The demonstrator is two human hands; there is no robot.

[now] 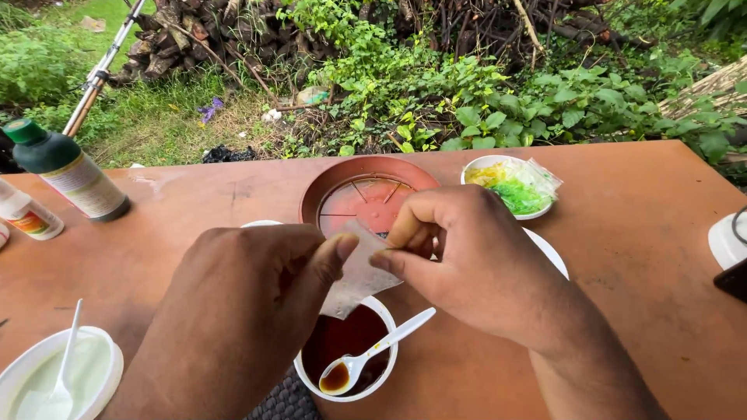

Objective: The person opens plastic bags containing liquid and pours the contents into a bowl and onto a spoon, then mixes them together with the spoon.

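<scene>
Both my hands hold a small clear plastic packet (354, 280) over a white cup of dark brown liquid (342, 342). My left hand (241, 311) pinches its left edge with thumb and fingers. My right hand (459, 257) pinches its top right corner. A white plastic spoon (372, 358) rests in the cup, with brown liquid in its bowl. Just beyond my hands, a round reddish-brown plastic saucer (366, 190) sits on the brown table (638, 241).
A white bowl of yellow and green bits (513, 187) stands right of the saucer. A dark green-capped bottle (66, 167) and a small white bottle (27, 214) stand at far left. A white dish with spoon (58, 373) sits front left. Plants and stacked wood lie beyond.
</scene>
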